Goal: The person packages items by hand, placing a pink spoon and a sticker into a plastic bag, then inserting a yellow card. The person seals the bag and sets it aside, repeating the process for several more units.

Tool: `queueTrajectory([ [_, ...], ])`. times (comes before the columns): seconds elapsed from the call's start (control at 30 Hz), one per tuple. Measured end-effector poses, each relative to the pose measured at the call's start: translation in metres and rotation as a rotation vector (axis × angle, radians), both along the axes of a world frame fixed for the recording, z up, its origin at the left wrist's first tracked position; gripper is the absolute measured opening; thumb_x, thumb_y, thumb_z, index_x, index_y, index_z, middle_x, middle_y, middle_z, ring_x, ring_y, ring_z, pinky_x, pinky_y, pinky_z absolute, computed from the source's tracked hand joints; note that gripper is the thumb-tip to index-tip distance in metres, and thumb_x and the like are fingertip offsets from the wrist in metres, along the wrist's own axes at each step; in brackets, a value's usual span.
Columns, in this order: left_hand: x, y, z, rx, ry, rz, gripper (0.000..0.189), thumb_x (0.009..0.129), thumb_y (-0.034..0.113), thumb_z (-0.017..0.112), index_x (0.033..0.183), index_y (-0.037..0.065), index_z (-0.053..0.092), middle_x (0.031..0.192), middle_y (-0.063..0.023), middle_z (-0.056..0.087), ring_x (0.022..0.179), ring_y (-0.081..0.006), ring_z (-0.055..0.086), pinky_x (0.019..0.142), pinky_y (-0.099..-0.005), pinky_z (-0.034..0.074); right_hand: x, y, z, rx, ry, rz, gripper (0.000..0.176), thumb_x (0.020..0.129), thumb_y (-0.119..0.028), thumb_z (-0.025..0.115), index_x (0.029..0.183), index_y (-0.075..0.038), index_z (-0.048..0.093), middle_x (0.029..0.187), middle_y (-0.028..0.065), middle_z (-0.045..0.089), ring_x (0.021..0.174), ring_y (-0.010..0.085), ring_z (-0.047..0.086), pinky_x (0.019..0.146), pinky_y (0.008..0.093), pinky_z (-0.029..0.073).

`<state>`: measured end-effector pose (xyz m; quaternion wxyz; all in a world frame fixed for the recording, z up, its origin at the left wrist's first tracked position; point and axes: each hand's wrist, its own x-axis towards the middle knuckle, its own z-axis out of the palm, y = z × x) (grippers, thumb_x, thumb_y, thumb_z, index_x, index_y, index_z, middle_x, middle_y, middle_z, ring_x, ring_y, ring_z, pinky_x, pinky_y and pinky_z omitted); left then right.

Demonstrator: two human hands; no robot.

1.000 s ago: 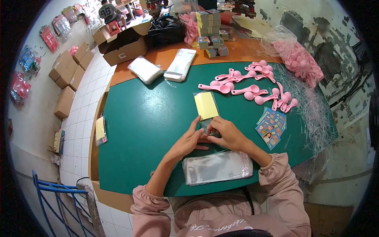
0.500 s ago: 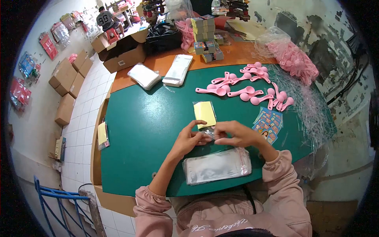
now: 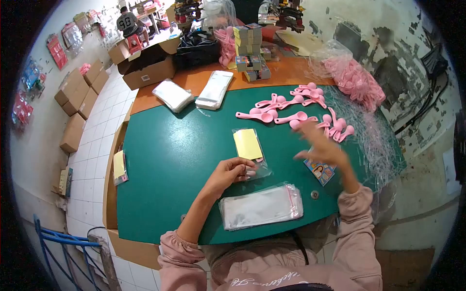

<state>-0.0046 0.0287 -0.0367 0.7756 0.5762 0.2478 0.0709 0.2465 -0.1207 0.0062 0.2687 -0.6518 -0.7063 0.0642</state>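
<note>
Swung off to the side, the right hand [image 3: 324, 149] has left the yellow-faced packet [image 3: 247, 144] and hangs blurred, fingers spread wide, over the blue cards [image 3: 319, 173], near the pink spoons [image 3: 294, 118]. The left hand [image 3: 232, 173] curls at the packet's lower end; whether it grips, I can't tell. The packet lies on the green surface [image 3: 165, 169].

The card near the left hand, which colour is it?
The card shows plain yellow, best in the head view.
</note>
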Motion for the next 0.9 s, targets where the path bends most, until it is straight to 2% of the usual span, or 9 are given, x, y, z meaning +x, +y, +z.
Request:
queueTrajectory([
  [0.1, -0.003, -0.001, 0.007, -0.086, -0.021, 0.049, 0.021, 0.089, 0.009, 0.042, 0.1, 0.001, 0.058, 0.093, -0.0017, 0.059, 0.079, -0.0051, 0.054, 0.072, -0.019, 0.047, -0.065, 0.038, -0.022, -0.074, 0.157, 0.128, 0.048, 0.068, -0.01, 0.07, 0.109, -0.003, 0.047, 0.098, 0.0119, 0.046, 0.09, 0.0242, 0.05, 0.081, 0.0335, 0.043],
  [0.17, -0.009, 0.006, 0.004, -0.082, -0.02, 0.034, 0.02, 0.09, 0.009, 0.042, 0.099, 0.003, 0.058, 0.093, -0.0017, 0.059, 0.084, -0.0056, 0.055, 0.073, -0.0191, 0.047, -0.077, 0.053, -0.042, -0.096, 0.109, 0.093, 0.036, 0.071, -0.011, 0.066, 0.102, -0.006, 0.05, 0.094, 0.0142, 0.046, 0.086, 0.0301, 0.053, 0.076, 0.038, 0.045],
  [0.2, -0.01, 0.009, 0.004, -0.072, -0.011, 0.032, 0.019, 0.09, 0.01, 0.042, 0.1, 0.004, 0.057, 0.094, -0.0021, 0.059, 0.085, -0.0062, 0.056, 0.073, -0.0192, 0.047, -0.075, 0.055, -0.045, 0.03, 0.138, 0.113, 0.022, 0.073, -0.006, 0.064, 0.092, -0.005, 0.054, 0.09, 0.0108, 0.047, 0.073, 0.0247, 0.054, 0.066, 0.033, 0.046],
  [0.23, -0.009, 0.011, 0.005, -0.066, -0.008, 0.027, 0.019, 0.09, 0.01, 0.042, 0.1, 0.005, 0.057, 0.095, -0.0025, 0.059, 0.085, -0.0068, 0.057, 0.072, -0.0193, 0.048, -0.075, 0.054, -0.047, 0.023, 0.144, 0.119, 0.022, 0.073, -0.006, 0.064, 0.092, -0.005, 0.054, 0.09, 0.0108, 0.047, 0.073, 0.0247, 0.054, 0.066, 0.033, 0.046],
  [0.33, -0.009, 0.012, 0.009, 0.036, 0.041, 0.049, 0.014, 0.089, 0.012, 0.048, 0.1, 0.005, 0.054, 0.094, -0.0042, 0.058, 0.082, -0.0103, 0.059, 0.066, -0.0214, 0.051, -0.068, 0.047, -0.05, -0.051, 0.597, -0.002, 0.014, 0.073, -0.005, 0.065, 0.085, -0.002, 0.057, 0.09, 0.0065, 0.046, 0.073, 0.0131, 0.053, 0.066, 0.0239, 0.045],
  [0.47, -0.003, 0.007, 0.004, 0.394, 0.058, -0.02, 0.014, 0.086, 0.009, 0.053, 0.098, 0.002, 0.052, 0.091, -0.005, 0.057, 0.086, -0.0136, 0.06, 0.06, -0.023, 0.053, -0.065, 0.048, -0.063, -0.049, 0.939, -0.03, 0.014, 0.076, -0.009, 0.065, 0.086, -0.002, 0.057, 0.091, 0.0051, 0.045, 0.076, 0.0103, 0.053, 0.067, 0.0221, 0.045],
  [0.57, 0.0, 0.007, -0.001, 0.427, 0.081, 0.1, 0.013, 0.083, 0.008, 0.057, 0.094, 0.001, 0.054, 0.086, -0.0053, 0.06, 0.079, -0.0103, 0.06, 0.056, -0.0233, 0.054, -0.062, 0.048, -0.059, -0.136, 0.958, -0.021, 0.014, 0.08, -0.012, 0.063, 0.087, -0.001, 0.057, 0.089, 0.0054, 0.052, 0.076, 0.0087, 0.055, 0.066, 0.021, 0.047],
  [0.63, 0.001, 0.008, -0.006, 0.432, 0.113, 0.102, 0.013, 0.084, 0.009, 0.057, 0.093, 0.001, 0.054, 0.086, -0.0053, 0.059, 0.08, -0.011, 0.059, 0.057, -0.0229, 0.053, -0.063, 0.049, -0.056, -0.252, 1.13, -0.049, 0.013, 0.081, -0.01, 0.061, 0.087, 0.0, 0.056, 0.082, 0.0073, 0.058, 0.071, 0.0105, 0.059, 0.063, 0.0221, 0.049],
  [0.9, 0.008, 0.004, -0.004, 0.389, 0.236, 0.205, 0.016, 0.083, 0.012, 0.06, 0.09, -0.001, 0.054, 0.085, -0.0061, 0.06, 0.078, -0.0109, 0.059, 0.057, -0.0219, 0.052, -0.077, 0.052, -0.053, -0.141, 1.105, -0.2, 0.013, 0.082, -0.007, 0.059, 0.084, 0.001, 0.049, 0.074, 0.0092, 0.061, 0.06, 0.0128, 0.061, 0.051, 0.0236, 0.051],
])
